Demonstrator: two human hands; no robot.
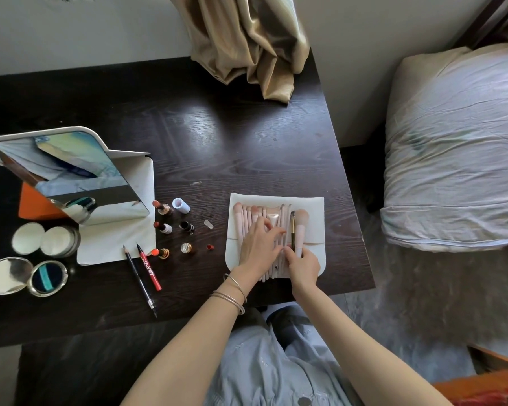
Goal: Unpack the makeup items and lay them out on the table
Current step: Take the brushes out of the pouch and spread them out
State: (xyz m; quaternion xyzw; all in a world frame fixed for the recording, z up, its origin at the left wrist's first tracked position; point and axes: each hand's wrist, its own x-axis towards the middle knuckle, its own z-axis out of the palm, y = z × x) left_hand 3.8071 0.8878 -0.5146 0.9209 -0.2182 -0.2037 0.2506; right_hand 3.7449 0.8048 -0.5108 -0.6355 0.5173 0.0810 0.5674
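An unrolled white brush pouch [314, 230] lies on the dark table [217, 136], holding several pale pink makeup brushes [247, 215]. My left hand [260, 244] rests flat on the brush handles with fingers spread. My right hand [304, 263] pinches the lower end of one thin pink brush handle. A fat powder brush [300, 227] and a dark gold-banded brush [292, 230] sit at the pouch's right. Left of the pouch stand three open lipsticks [162, 228], their caps [186, 227], a black pencil [140, 279] and a red liner pen [149, 269].
A white folding mirror [79, 177] stands at the left with an open cream jar [57, 240], its lid [28, 238] and an open compact [25, 276] in front. A beige curtain [247, 45] drapes over the table's back edge. A pillow [458, 148] lies right.
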